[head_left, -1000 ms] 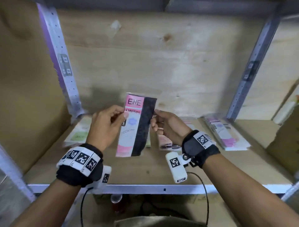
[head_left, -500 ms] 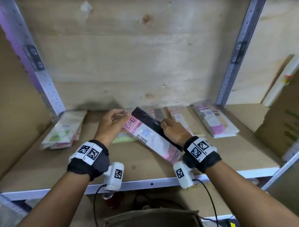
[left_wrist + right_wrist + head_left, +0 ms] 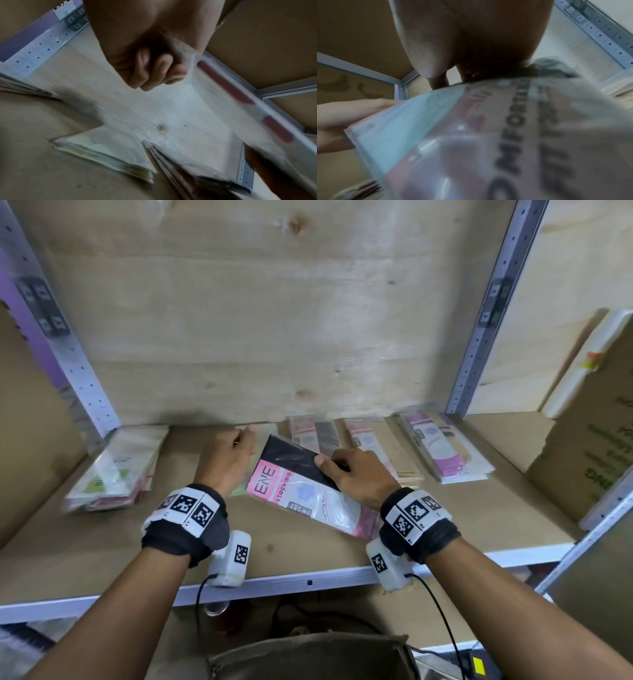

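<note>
A pink and black stocking packet [image 3: 301, 491] in clear wrap lies slanted, low over the wooden shelf [image 3: 308, 546]. My right hand [image 3: 329, 470] grips its black far end, thumb on top. The right wrist view fills with the packet's blurred printed back [image 3: 513, 135] under my right hand [image 3: 445, 79]. My left hand [image 3: 245, 446] is at the packet's far left corner. In the left wrist view the left hand [image 3: 154, 75] has curled fingers holding the packet's clear edge [image 3: 192, 70], though the picture is blurred.
Stacks of similar packets lie on the shelf: one at the left [image 3: 113, 467], a greenish one [image 3: 106, 152] under my left hand, and three along the back [image 3: 315, 433], [image 3: 373, 446], [image 3: 445, 450]. A cardboard box [image 3: 589, 460] stands right. Metal uprights [image 3: 486, 313] flank the bay.
Both hands have brought the packet down from upright in the air to slanted and low over the shelf, then a little further toward the back stacks.
</note>
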The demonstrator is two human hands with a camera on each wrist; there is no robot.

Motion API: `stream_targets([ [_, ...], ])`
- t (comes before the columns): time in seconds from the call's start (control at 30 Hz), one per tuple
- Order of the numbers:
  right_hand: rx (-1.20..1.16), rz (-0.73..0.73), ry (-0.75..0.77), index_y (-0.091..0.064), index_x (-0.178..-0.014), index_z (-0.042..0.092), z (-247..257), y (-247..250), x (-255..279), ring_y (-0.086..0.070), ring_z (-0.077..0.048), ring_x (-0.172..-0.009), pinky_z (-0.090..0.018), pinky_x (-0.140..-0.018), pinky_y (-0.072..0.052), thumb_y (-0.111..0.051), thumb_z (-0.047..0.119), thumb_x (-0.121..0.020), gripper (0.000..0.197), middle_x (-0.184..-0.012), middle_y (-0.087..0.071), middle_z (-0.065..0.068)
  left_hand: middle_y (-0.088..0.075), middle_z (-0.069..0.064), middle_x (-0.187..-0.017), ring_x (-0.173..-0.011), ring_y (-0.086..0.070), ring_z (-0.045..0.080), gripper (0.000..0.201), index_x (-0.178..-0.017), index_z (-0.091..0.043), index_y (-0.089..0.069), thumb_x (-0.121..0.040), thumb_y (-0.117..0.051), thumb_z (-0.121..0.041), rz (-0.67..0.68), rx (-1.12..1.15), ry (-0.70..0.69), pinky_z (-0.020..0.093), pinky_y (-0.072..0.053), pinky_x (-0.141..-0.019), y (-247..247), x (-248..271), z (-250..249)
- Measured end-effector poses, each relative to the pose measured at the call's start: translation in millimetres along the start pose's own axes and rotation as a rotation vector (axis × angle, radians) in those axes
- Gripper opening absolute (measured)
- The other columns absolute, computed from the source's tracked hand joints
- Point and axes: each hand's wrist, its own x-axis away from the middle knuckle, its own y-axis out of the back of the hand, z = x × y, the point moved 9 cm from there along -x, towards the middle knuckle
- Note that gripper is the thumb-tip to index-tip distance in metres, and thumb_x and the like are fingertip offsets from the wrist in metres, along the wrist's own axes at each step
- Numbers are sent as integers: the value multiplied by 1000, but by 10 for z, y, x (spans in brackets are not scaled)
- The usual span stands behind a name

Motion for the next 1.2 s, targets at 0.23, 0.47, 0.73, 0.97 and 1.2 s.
stream_targets([
  [0.23, -117, -26, 27, -51, -58, 27, 30, -9, 5, -50, 0, -49, -21, -54, -34, -45, 64, -91, 50, -50, -54, 13, -37, -3, -59, -54, -38, 17, 44, -62, -23, -43, -97, -51, -49, 94, 568, 149, 29, -31, -54, -118, 80, 36],
  [0.47, -176, -22, 33, -47, -58, 26, 36, -77, -8, -49, 7, -46, -21, -56, -32, -45, 65, -91, 51, -49, -53, 24, -51, 1, -59, -49, -55, 19, 43, -59, -24, -53, -91, -61, -51, 222, 914, 349, 26, -44, -52, -308, 195, 81],
  [0.73, -100, -49, 62, -53, -61, 24, -20, 15, -2, -50, 2, -47, -18, -53, -33, -50, 61, -91, 48, -49, -53, 15, -53, -4, -46, -40, -52, 6, 52, -62, -19, -53, -96, -44, -58, 38, 281, 69, 21, -40, -45, -37, 120, 111],
  [0.97, -59, -37, 73, -54, -64, 22, 19, 10, 29, -52, -5, -54, -19, -53, -34, -50, 59, -92, 46, -57, -55, 10, -41, -7, -39, -35, -41, 3, 59, -52, -20, -34, -99, -38, -55, 20, 65, -32, 24, -30, -47, -16, 172, 40],
  [1.2, -152, -11, 30, -61, -73, 11, 2, -24, 34, -57, -11, -60, -23, -60, -39, -50, 62, -90, 55, -65, -62, 1, -46, -3, -47, -43, -56, 16, 50, -56, -23, -47, -94, -53, -55, 180, 637, 299, 23, -44, -47, -256, 260, 150],
])
